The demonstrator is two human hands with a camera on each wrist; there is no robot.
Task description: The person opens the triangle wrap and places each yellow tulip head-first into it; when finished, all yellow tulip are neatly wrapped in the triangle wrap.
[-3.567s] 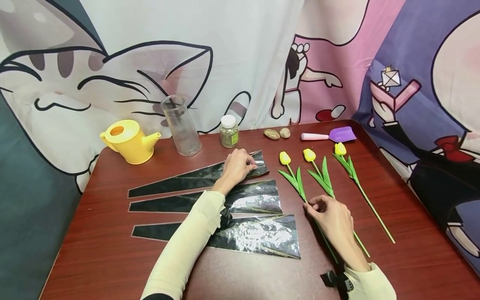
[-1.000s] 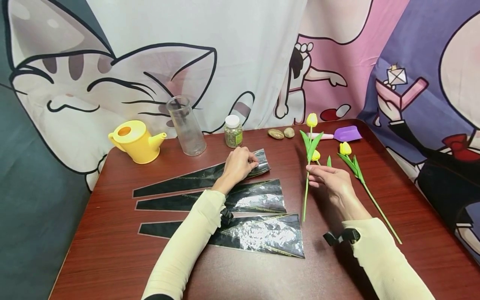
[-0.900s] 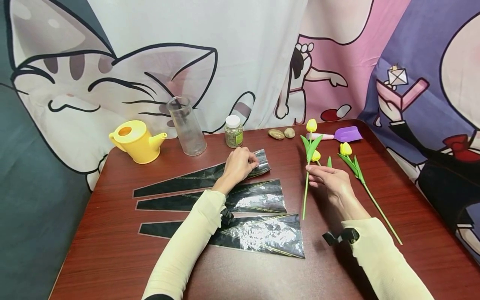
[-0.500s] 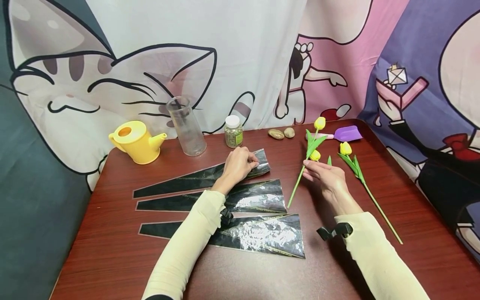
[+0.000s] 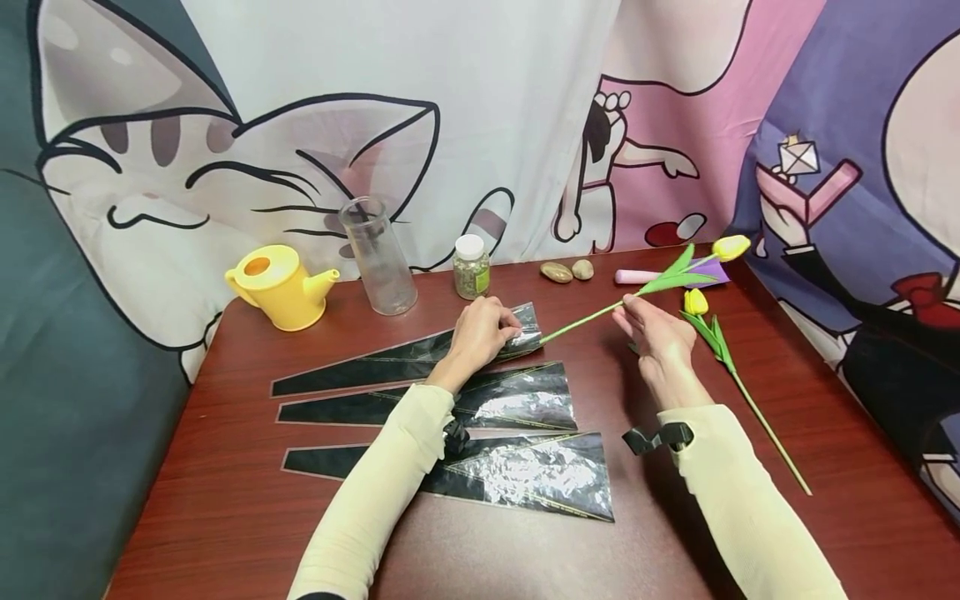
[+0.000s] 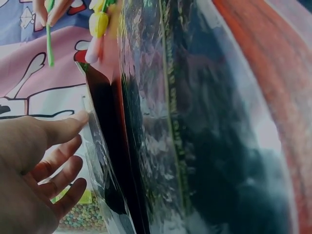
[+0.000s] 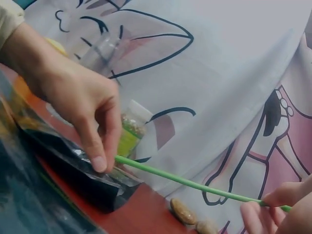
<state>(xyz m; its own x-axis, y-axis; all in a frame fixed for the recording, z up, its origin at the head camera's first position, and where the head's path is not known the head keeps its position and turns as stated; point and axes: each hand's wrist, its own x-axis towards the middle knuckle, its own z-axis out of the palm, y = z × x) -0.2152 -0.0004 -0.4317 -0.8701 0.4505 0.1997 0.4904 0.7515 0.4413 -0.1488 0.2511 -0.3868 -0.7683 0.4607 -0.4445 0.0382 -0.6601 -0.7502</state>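
Observation:
Three black-and-clear wrapping sleeves lie on the red-brown table (image 5: 225, 500). My left hand (image 5: 510, 325) pinches the open mouth of the top sleeve (image 5: 405, 357); in the left wrist view its thumb (image 6: 80, 118) touches the sleeve's edge (image 6: 105, 146). My right hand (image 5: 624, 307) pinches the green stem of a yellow tulip (image 5: 731, 247), held nearly level above the table. The stem's (image 7: 185, 181) cut end reaches the sleeve mouth by my left fingers (image 7: 100, 161). A second tulip (image 5: 696, 302) lies on the table right of my right hand.
Along the table's back edge stand a yellow watering can (image 5: 277, 283), a clear glass vase (image 5: 378, 258) and a small white-capped jar (image 5: 471, 267), with two stones (image 5: 566, 271) and a purple scoop (image 5: 656, 275). A cartoon cloth hangs behind. The middle sleeve (image 5: 510, 396) and bottom sleeve (image 5: 525, 475) lie under my left forearm.
My right hand lifted a tulip off the table, held it upright, then tipped it over so the stem end swung left to the sleeve mouth. My left hand stayed on the sleeve.

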